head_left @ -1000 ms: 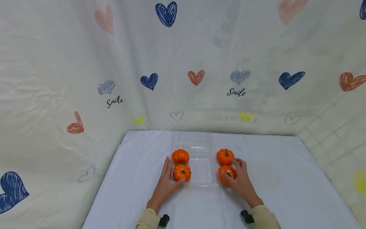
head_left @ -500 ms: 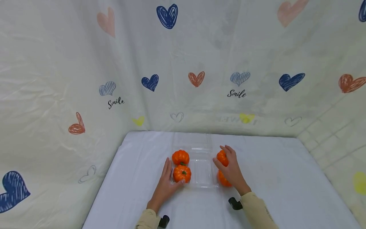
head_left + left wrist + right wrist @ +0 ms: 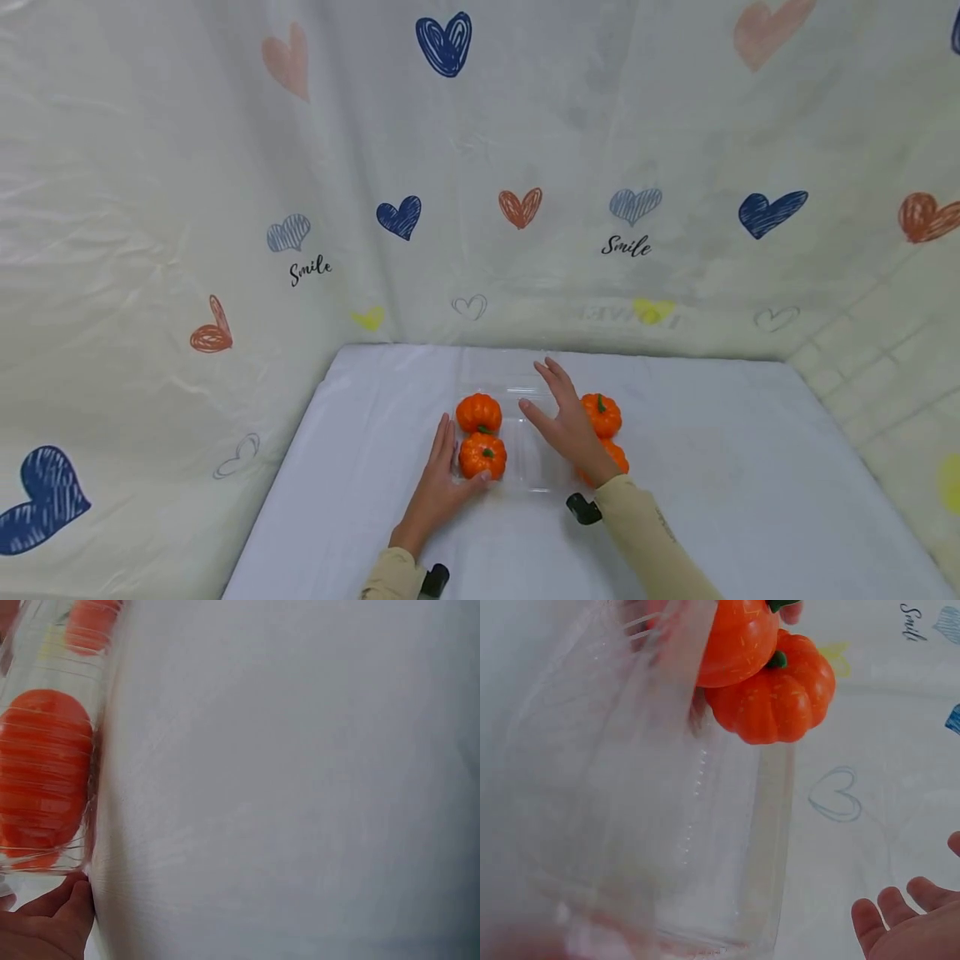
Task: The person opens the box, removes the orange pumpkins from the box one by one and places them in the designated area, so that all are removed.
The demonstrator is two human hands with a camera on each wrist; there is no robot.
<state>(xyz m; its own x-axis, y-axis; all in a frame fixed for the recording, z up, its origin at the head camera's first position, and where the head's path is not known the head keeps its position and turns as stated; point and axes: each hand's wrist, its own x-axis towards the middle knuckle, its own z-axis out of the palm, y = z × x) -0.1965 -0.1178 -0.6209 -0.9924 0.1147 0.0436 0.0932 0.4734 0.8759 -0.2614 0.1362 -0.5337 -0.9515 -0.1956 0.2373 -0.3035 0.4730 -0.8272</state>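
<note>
A clear plastic clamshell box (image 3: 528, 479) lies unfolded on the white cloth, two small orange pumpkins in its left side. The nearer pumpkin (image 3: 482, 456) stands in front of the farther pumpkin (image 3: 478, 412). Straight fingers of my left hand (image 3: 438, 487) lie along the box's left wall, the thumb at its front by the nearer pumpkin. In the left wrist view that hand touches the box's corner. My right hand (image 3: 566, 425) is spread over the box's right part, holding nothing. Two more pumpkins, a back one (image 3: 602, 415) and a partly hidden front one (image 3: 617, 454), sit right of the box.
Behind the box's base its clear lid (image 3: 495, 362) lies flat towards the table's back edge. A pale curtain (image 3: 555, 150) printed with hearts hangs behind the white-covered table (image 3: 750, 500). Black wrist cameras sit by both cuffs.
My right hand has left the pumpkins on the right and moved left over the box, its fingers spreading. The left hand and the pumpkins stay in place; the head view shifts slightly.
</note>
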